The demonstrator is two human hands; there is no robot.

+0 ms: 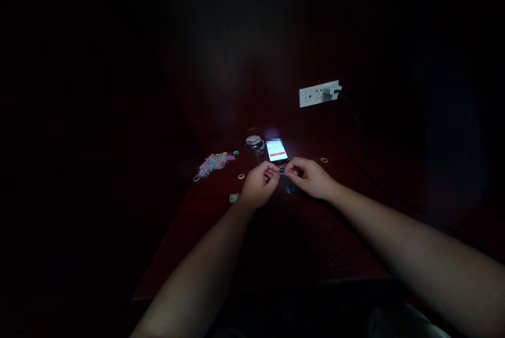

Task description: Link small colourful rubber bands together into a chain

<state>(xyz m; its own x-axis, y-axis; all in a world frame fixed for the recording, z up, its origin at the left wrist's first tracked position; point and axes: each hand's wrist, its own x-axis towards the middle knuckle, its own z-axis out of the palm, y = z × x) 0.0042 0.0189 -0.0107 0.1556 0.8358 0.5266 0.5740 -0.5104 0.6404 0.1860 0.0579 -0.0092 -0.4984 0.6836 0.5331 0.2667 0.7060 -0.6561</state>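
Between my fingertips is a small bluish-grey elastic band (281, 170), pinched on one side by my left hand (260, 185) and on the other by my right hand (310, 177). Both hands are closed at thumb and finger, just in front of a lit phone (278, 153). Under my right hand lies a small cluster of teal bands (290, 189). Left of my left wrist is a pale yellowish bundle of bands (234, 198), and a single yellow band (241, 176) lies above it. A loose pile of pink, purple and green elastic bands (216, 164) spreads at the left.
A small clear jar with a lid (254, 143) stands left of the phone. One orange band (324, 160) lies to the right on the dark red table (300, 243). Behind is a wall socket (311, 97) with a plugged-in charger (332, 90) and dark cable. The surroundings are very dark.
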